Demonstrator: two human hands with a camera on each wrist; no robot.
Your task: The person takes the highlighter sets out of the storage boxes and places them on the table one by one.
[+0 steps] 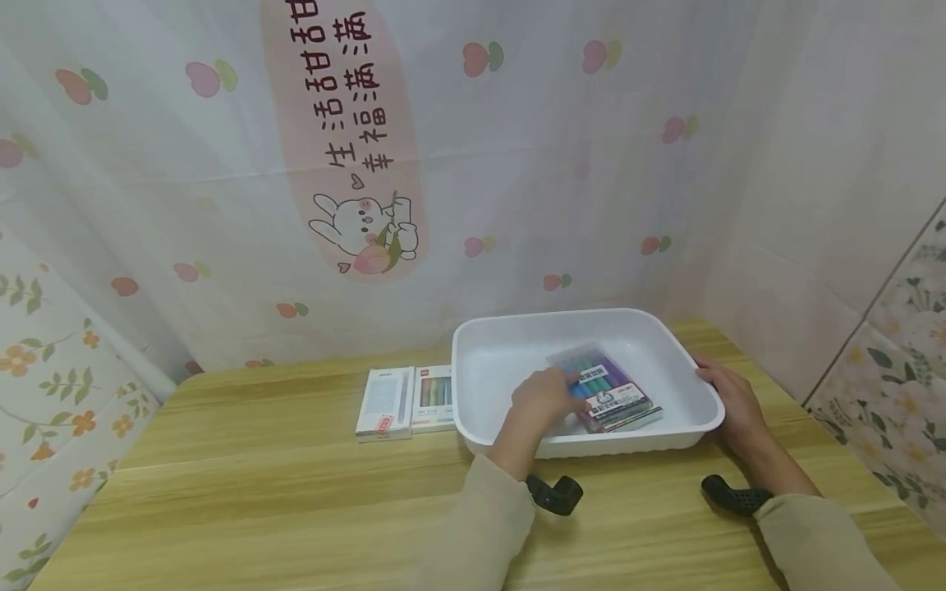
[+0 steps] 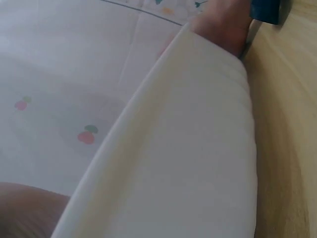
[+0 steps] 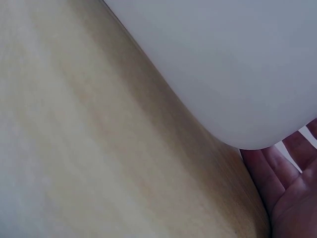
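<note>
A white plastic tray (image 1: 484, 328) stands on the table, with stacked flat packs of coloured pens (image 1: 621, 377) inside its right half. White labels with print cross the upper pack. My left hand (image 1: 543, 400) reaches into the tray over its front rim and holds the left edge of the packs between thumb and fingers. The fingertips are partly hidden. My right hand (image 1: 735, 406) rests against the tray's right end, at the rim. In the right wrist view the right hand's fingers (image 3: 270, 168) lie nearly straight and spread against the tray's outer wall (image 3: 237, 74).
Left of the tray lie a white box (image 1: 386, 402) with a red sticker and a box of coloured pens (image 1: 432, 398), which reaches up to the tray's left side. A patterned curtain (image 1: 517, 189) hangs behind the wooden table (image 1: 259, 476). Each wrist wears a black band.
</note>
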